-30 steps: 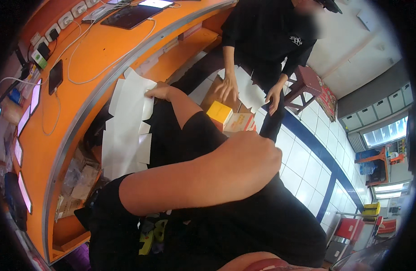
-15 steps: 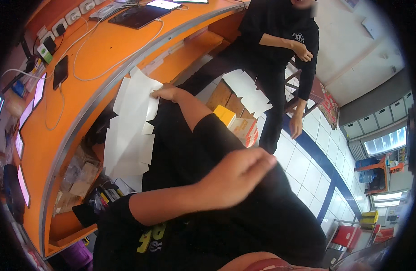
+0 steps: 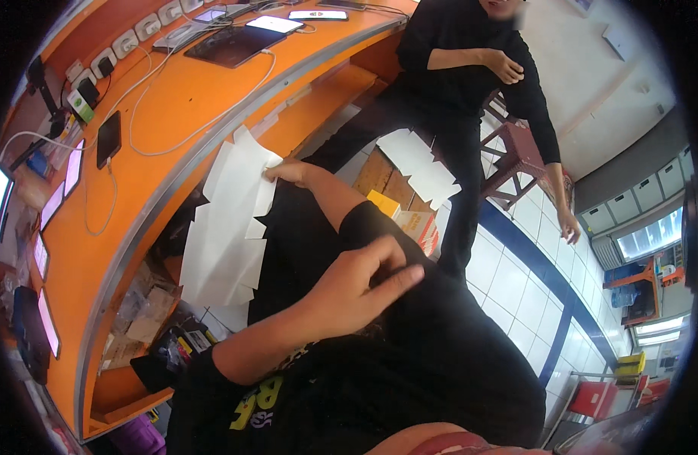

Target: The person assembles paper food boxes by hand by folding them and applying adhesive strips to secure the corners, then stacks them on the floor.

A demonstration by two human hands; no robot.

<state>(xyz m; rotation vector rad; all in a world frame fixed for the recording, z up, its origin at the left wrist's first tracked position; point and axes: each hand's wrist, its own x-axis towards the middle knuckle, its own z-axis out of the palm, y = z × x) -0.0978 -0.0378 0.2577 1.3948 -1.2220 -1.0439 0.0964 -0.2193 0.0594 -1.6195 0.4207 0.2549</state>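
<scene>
A long white card sheet (image 3: 226, 220) with notched, tabbed edges, like an unfolded box, stands tilted beside the counter. My right hand (image 3: 290, 171) is closed on its upper right edge, thumb on the near face; the rest of the fingers are partly hidden. Over my dark clothes, my left hand (image 3: 356, 287) hovers away from the sheet. Its thumb is stretched out, apart from the curled fingers, and nothing shows between them. A second notched white sheet (image 3: 421, 167) lies on a wooden surface (image 3: 383, 178) beyond my right arm, close to a seated co-worker.
An orange counter (image 3: 155, 163) curves along the left, with phones, a tablet (image 3: 231, 47) and cables on it. Packets and boxes fill the shelf under it. Small yellow and white-red boxes (image 3: 418, 224) stand past my right arm. The co-worker (image 3: 455, 76) sits near a dark red stool (image 3: 516, 155).
My left hand has drawn back to the left, and its thumb has parted from its fingers. My right hand keeps hold of the sheet. The co-worker's lowered hand has swung right.
</scene>
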